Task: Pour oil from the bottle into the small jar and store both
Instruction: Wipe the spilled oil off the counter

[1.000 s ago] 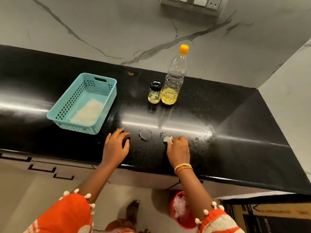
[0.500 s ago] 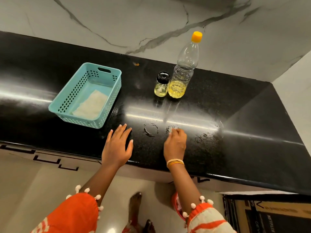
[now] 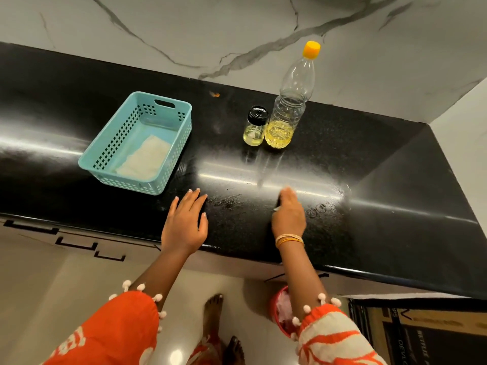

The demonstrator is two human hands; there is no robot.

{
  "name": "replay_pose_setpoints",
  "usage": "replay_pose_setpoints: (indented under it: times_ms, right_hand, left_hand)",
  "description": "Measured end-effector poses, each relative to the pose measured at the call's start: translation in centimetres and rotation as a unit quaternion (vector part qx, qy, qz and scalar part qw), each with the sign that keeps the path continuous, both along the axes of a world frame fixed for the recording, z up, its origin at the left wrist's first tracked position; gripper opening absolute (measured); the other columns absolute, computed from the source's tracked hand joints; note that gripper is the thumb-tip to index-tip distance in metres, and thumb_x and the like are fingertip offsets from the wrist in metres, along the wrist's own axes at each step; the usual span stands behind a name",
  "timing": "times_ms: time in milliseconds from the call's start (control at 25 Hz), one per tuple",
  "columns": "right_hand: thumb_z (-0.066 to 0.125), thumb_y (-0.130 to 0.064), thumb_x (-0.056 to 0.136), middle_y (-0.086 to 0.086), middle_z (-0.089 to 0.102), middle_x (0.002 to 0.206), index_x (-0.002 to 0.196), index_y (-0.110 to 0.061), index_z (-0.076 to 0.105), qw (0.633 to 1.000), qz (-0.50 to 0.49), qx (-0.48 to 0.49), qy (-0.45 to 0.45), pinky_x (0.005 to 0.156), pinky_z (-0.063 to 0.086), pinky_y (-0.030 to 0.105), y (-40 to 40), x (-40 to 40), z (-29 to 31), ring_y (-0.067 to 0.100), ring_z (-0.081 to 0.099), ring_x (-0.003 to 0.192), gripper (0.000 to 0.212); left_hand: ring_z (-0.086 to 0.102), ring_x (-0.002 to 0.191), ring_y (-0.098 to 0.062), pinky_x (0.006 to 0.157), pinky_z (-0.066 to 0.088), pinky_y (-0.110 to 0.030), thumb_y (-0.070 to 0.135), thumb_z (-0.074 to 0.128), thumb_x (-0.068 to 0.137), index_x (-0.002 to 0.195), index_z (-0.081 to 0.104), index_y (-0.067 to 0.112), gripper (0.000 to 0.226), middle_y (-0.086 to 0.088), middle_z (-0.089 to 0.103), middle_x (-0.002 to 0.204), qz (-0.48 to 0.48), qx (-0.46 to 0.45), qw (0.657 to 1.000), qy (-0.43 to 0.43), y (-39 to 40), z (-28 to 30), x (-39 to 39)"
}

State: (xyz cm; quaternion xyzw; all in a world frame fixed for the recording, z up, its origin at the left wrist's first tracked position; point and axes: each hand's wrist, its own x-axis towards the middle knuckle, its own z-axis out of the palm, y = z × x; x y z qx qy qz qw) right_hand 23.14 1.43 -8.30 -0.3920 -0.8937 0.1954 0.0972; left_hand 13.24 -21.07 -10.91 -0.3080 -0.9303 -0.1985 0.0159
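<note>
While both hands rest low on the black counter [image 3: 395, 180], the oil bottle [image 3: 290, 111] and the small jar [image 3: 255, 127] stand upright toward the far edge, close to the marbled wall [image 3: 237, 27]. The bottle, clear plastic with a yellow cap [image 3: 311, 49], holds a shallow band of yellow oil at its base. The jar sits just to the bottle's left, so close that they look to be touching or nearly so; it wears a black lid [image 3: 257, 115] and holds pale yellow liquid in its lower part.

At the left of the counter sits a turquoise perforated basket [image 3: 105, 159], set at an angle, with a pale folded cloth [image 3: 145, 160] lying on its floor. The basket is well apart from the bottle and jar.

The left hand [image 3: 184, 222] lies flat, palm down, near the counter's near edge, just to the right of the basket's near corner, with fingers extended and slightly spread; it holds nothing. The right hand [image 3: 288, 214] is further right, blurred at the fingertips, with the fingers curled downward against the counter. Whether anything is pinched under them cannot be told; only a thin pale sliver shows at the hand's left side. Orange bangles [image 3: 289, 240] circle that wrist. Faint ring marks [image 3: 317, 209] and smears show on the glossy surface just right of this hand.

Both sleeves are orange with white pompom trim. Below the counter's edge are bare feet [image 3: 213, 312] on a pale floor and a red bin [image 3: 279, 312].
</note>
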Motion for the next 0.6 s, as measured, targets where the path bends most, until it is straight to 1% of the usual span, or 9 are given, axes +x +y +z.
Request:
replay_pose_setpoints:
  times_ms: [80, 200, 240, 320, 360, 440, 480, 520, 600]
  right_hand:
    - [0.047, 0.005, 0.086, 0.005, 0.033, 0.154, 0.141, -0.011, 0.041, 0.996, -0.089, 0.002, -0.023, 0.108, 0.037, 0.039, 1.0, 1.9, -0.7, 0.028, 0.039, 0.135, 0.058]
    - [0.047, 0.005, 0.087, 0.013, 0.031, 0.153, 0.143, -0.005, 0.035, 0.994, -0.104, 0.011, -0.044, 0.111, 0.036, 0.041, -0.9, 0.3, -1.1, 0.031, 0.034, 0.138, 0.058]
    - [0.044, 0.007, 0.088, 0.016, 0.036, 0.149, 0.141, -0.004, 0.037, 0.996, -0.076, 0.007, -0.039, 0.106, 0.041, 0.043, -1.9, -1.5, -0.6, 0.034, 0.041, 0.132, 0.055]
    - [0.042, 0.008, 0.087, 0.017, 0.046, 0.136, 0.133, -0.003, 0.042, 0.996, 0.079, 0.011, -0.029, 0.092, 0.048, 0.042, -4.7, -4.7, 0.6, 0.035, 0.053, 0.116, 0.047]
    - [0.043, 0.007, 0.087, 0.016, 0.045, 0.136, 0.133, -0.004, 0.043, 0.981, 0.191, 0.016, -0.024, 0.092, 0.046, 0.041, -6.4, -5.5, 1.1, 0.034, 0.052, 0.116, 0.047]
    - [0.044, 0.005, 0.088, 0.014, 0.039, 0.147, 0.139, -0.004, 0.040, 0.925, 0.379, 0.016, -0.021, 0.106, 0.037, 0.037, -9.3, -4.7, 1.6, 0.031, 0.042, 0.130, 0.053]
    - [0.045, 0.005, 0.086, 0.013, 0.037, 0.150, 0.142, -0.005, 0.039, 0.906, 0.423, 0.019, -0.019, 0.111, 0.032, 0.036, -9.5, -3.8, 1.3, 0.030, 0.039, 0.135, 0.057]
    - [0.046, 0.008, 0.083, 0.011, 0.037, 0.151, 0.143, -0.008, 0.039, 0.900, 0.434, 0.026, -0.024, 0.113, 0.031, 0.037, -8.8, -2.8, 0.9, 0.029, 0.039, 0.135, 0.062]
    - [0.048, 0.011, 0.077, 0.006, 0.038, 0.151, 0.143, -0.015, 0.039, 0.931, 0.359, 0.048, -0.045, 0.106, 0.041, 0.041, -5.7, -1.7, 0.5, 0.032, 0.048, 0.125, 0.071]
  left_hand:
    - [0.032, 0.143, -0.020, 0.119, 0.021, -0.044, 0.033, 0.032, 0.090, 0.140, 0.049, 0.013, 0.056, -0.005, 0.044, 0.150, -0.001, 0.001, 1.000, 0.001, 0.1, 0.0, 0.0]
    - [0.035, 0.142, -0.022, 0.119, 0.021, -0.045, 0.031, 0.033, 0.089, 0.139, 0.050, 0.009, 0.057, -0.008, 0.046, 0.148, 0.001, 0.005, 1.000, 0.010, 0.1, -0.1, 0.1]
    - [0.036, 0.141, -0.023, 0.119, 0.022, -0.045, 0.030, 0.032, 0.089, 0.138, 0.050, 0.007, 0.057, -0.009, 0.047, 0.147, 0.005, 0.007, 1.000, 0.014, 0.1, 0.0, 0.2]
    - [0.038, 0.140, -0.027, 0.118, 0.023, -0.046, 0.027, 0.031, 0.089, 0.137, 0.050, 0.002, 0.057, -0.014, 0.048, 0.145, 0.016, 0.010, 1.000, 0.023, 0.2, 0.2, 0.3]
    - [0.039, 0.139, -0.030, 0.118, 0.024, -0.046, 0.025, 0.031, 0.089, 0.136, 0.050, 0.000, 0.057, -0.017, 0.048, 0.145, 0.016, 0.007, 0.999, 0.028, 0.3, 0.4, 0.4]
    - [0.038, 0.139, -0.033, 0.117, 0.024, -0.048, 0.023, 0.030, 0.089, 0.136, 0.048, -0.004, 0.057, -0.021, 0.046, 0.145, 0.020, -0.001, 0.999, 0.033, 0.3, 0.5, 0.6]
    - [0.036, 0.140, -0.034, 0.118, 0.023, -0.048, 0.024, 0.030, 0.089, 0.137, 0.047, -0.005, 0.058, -0.022, 0.044, 0.146, 0.027, -0.002, 0.999, 0.029, 0.3, 0.6, 0.6]
    - [0.033, 0.141, -0.034, 0.118, 0.022, -0.048, 0.027, 0.029, 0.091, 0.139, 0.044, -0.005, 0.060, -0.022, 0.042, 0.147, 0.033, -0.001, 0.999, 0.020, 0.3, 0.5, 0.6]
    - [0.027, 0.145, -0.031, 0.120, 0.018, -0.045, 0.035, 0.027, 0.094, 0.143, 0.037, -0.005, 0.064, -0.021, 0.037, 0.151, 0.035, 0.008, 0.999, 0.003, 0.0, 0.4, 0.8]
